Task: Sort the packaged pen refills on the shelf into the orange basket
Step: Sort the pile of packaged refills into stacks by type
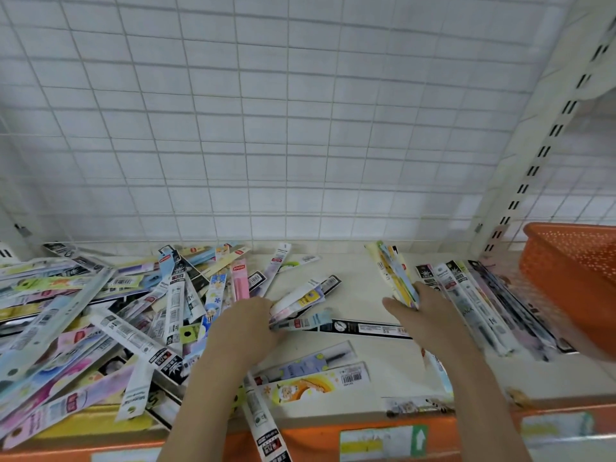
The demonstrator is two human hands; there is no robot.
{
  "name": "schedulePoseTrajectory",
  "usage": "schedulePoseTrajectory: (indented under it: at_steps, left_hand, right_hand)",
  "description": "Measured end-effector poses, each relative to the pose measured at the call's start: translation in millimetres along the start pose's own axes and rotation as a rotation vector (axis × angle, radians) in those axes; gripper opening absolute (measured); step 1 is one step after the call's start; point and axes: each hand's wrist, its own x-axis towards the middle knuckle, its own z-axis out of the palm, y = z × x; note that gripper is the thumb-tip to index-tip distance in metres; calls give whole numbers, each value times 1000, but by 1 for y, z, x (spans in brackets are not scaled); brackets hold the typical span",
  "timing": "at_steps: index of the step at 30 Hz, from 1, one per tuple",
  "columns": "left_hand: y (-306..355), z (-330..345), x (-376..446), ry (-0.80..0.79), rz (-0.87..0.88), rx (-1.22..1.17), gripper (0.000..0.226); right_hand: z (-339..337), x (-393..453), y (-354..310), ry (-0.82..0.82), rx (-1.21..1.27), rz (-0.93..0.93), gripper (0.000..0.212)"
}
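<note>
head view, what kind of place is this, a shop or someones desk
Most likely a stationery shop display shelf. A loose pile of packaged pen refills lies on a shelf with an orange front edge carrying label strips, backed by a white wire grid and a slotted upright. An orange basket sits at the right.

White wire grid back panel [266,128], slotted upright post [546,141], price labels [383,441] on orange edge strip [310,441]
</note>
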Motion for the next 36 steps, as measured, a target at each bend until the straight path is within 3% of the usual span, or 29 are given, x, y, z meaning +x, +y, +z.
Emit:
schedulePoseTrajectory:
  at_steps: [3,7,11,15,18,24,29,36]
  left_hand:
    - [4,-4,-1,152,31,-47,24]
    - [11,-21,-3,337,62,-219,28]
    - [15,-35,-10,440,184,-358,39]
    - [17,-45,-20,494,181,-469,47]
    - [14,-49,-23,497,182,-542,46]
    - [8,-49,-29,515,164,-632,41]
    - [3,-51,-31,485,69,-754,23]
    - [-6,-53,-31,550,34,-806,18]
  right_hand:
    - [1,-1,-1,38,5,-24,36]
    - [2,0,0,52,-103,-138,34]
    - [6,2,-2,-72,-183,-233,34]
    - [17,2,1,-244,-206,-201,17]
    - [22,4,0,-284,-178,-174,23]
    - [28,14,-5,-167,-401,-248,30]
    - [22,18,-11,-31,-428,-287,13]
    - [27,24,-31,18,-338,-379,24]
